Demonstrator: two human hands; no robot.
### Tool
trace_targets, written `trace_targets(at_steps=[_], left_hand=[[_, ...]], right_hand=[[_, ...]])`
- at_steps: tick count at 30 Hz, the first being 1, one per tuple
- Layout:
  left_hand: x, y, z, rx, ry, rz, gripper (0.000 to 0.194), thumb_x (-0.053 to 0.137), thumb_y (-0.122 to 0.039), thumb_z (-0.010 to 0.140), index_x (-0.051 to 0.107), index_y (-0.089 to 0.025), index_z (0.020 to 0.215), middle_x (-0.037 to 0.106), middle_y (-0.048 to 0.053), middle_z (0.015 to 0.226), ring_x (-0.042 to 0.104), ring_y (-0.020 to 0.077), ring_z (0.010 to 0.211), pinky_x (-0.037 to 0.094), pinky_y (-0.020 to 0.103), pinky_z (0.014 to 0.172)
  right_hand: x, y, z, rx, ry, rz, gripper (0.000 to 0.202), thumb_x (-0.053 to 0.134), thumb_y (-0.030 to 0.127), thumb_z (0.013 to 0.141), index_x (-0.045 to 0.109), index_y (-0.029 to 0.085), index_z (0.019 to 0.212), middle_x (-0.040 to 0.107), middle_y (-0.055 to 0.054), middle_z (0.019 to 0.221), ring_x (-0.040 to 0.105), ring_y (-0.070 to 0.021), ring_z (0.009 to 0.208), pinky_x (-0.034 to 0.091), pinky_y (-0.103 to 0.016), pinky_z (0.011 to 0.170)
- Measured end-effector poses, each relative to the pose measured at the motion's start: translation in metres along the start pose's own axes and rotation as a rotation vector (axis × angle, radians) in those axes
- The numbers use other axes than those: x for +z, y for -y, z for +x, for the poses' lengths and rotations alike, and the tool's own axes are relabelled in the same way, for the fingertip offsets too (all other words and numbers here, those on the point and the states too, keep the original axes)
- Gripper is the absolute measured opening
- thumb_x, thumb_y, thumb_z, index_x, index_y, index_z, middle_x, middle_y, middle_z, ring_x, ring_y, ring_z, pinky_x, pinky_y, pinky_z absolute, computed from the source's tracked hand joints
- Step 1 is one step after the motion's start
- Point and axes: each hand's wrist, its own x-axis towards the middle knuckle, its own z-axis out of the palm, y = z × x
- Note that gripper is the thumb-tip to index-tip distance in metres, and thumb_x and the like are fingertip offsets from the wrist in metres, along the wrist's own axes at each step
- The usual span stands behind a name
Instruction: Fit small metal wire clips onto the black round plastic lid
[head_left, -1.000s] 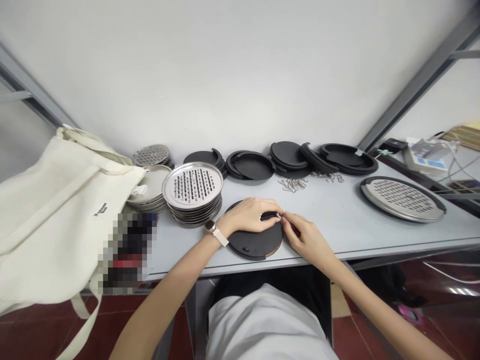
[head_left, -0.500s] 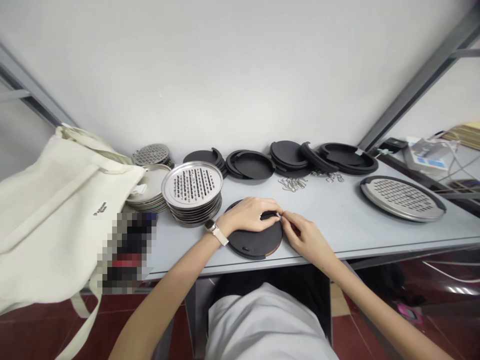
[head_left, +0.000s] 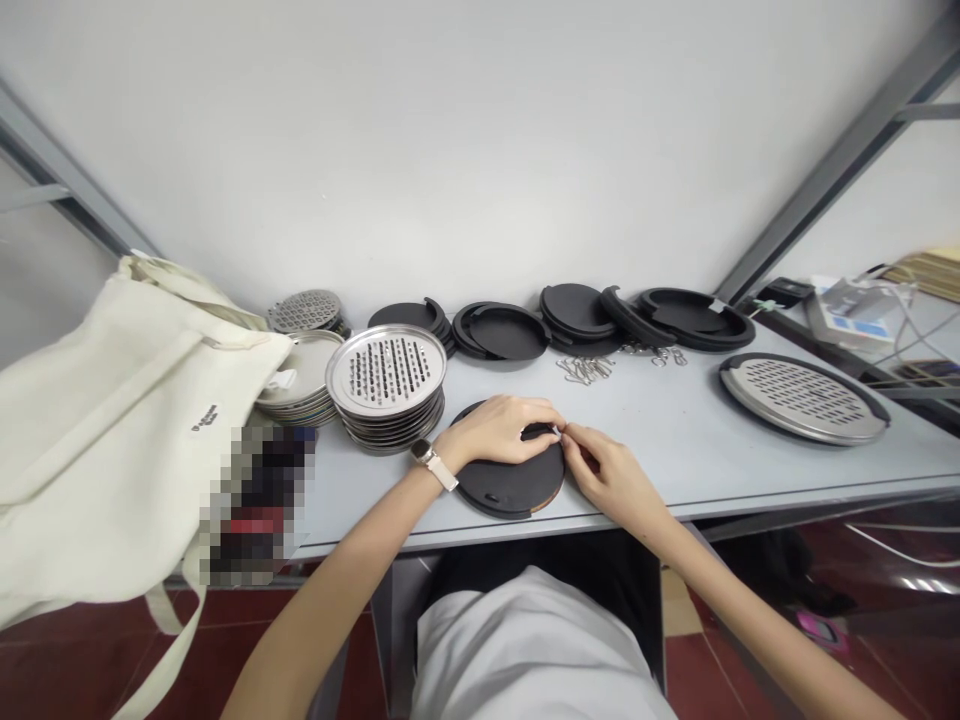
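Note:
A black round disc [head_left: 517, 488] lies flat near the front edge of the table. My left hand [head_left: 499, 428] rests across it, with fingers and thumb curled together at its right rim. My right hand [head_left: 600, 462] meets that rim from the right, thumb and forefinger pinched. Between the two sets of fingertips shows a small shiny metal piece [head_left: 557, 432], mostly covered. A short reddish-brown strip marks the disc's lower right edge. Behind the hands is a pile of small metal hooks [head_left: 585, 370].
Left stand a stack of perforated metal discs [head_left: 386, 370], plain metal plates [head_left: 307, 365] and a cream cloth bag [head_left: 150, 420]. Black round covers [head_left: 502, 330] line the wall. A slotted metal disc in a black rim [head_left: 806, 395] lies at right. Metal posts flank the table.
Both hands keep their grip at the disc's rim, nearly still. The view has shifted very slightly.

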Motion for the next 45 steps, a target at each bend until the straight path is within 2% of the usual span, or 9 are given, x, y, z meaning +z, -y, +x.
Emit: trace_targets(at_steps=[16,23,29,34,45], left_hand=[[0.002,0.001,0.000,-0.016,0.015,0.017,0.023,0.049,-0.025,0.091,0.060,-0.020,0.111,0.064,0.002,0.108,0.060,0.0162,0.094,0.043,0.025,0.079],[0.000,-0.002,-0.001,-0.003,0.020,0.093,0.025,0.047,-0.027,0.093,0.059,-0.021,0.114,0.063,0.002,0.112,0.060,0.0162,0.098,0.044,0.025,0.080],[-0.001,-0.004,-0.004,-0.005,0.007,0.175,0.027,0.046,-0.030,0.094,0.055,-0.021,0.118,0.061,0.003,0.114,0.061,0.0169,0.098,0.045,0.027,0.081],[0.000,-0.005,-0.004,0.001,0.012,0.240,0.030,0.044,-0.034,0.095,0.052,-0.021,0.121,0.061,0.004,0.112,0.062,0.0173,0.093,0.046,0.027,0.077],[0.000,-0.014,-0.006,0.075,0.039,0.459,0.031,0.032,-0.032,0.099,0.049,-0.016,0.120,0.058,0.007,0.105,0.062,0.0157,0.078,0.047,0.027,0.064]], right_hand=[[-0.001,0.000,0.000,0.014,0.011,0.000,0.021,0.036,0.027,0.094,0.054,0.020,0.086,0.055,-0.003,0.071,0.053,-0.0173,0.063,0.040,-0.027,0.062],[-0.003,0.001,-0.001,0.016,0.009,0.026,0.022,0.034,0.029,0.096,0.052,0.020,0.088,0.056,-0.003,0.074,0.054,-0.0177,0.066,0.041,-0.028,0.064],[-0.006,0.007,-0.001,0.054,-0.025,0.061,0.026,0.034,0.030,0.096,0.040,0.022,0.072,0.050,0.001,0.064,0.049,-0.0149,0.059,0.038,-0.025,0.056],[-0.008,0.008,-0.002,0.090,-0.062,0.108,0.023,0.035,0.030,0.095,0.039,0.023,0.073,0.045,0.003,0.061,0.045,-0.0134,0.054,0.036,-0.024,0.052],[-0.007,0.004,-0.002,0.027,-0.002,0.110,0.022,0.037,0.030,0.095,0.040,0.023,0.075,0.047,0.002,0.065,0.046,-0.0145,0.059,0.038,-0.025,0.056]])
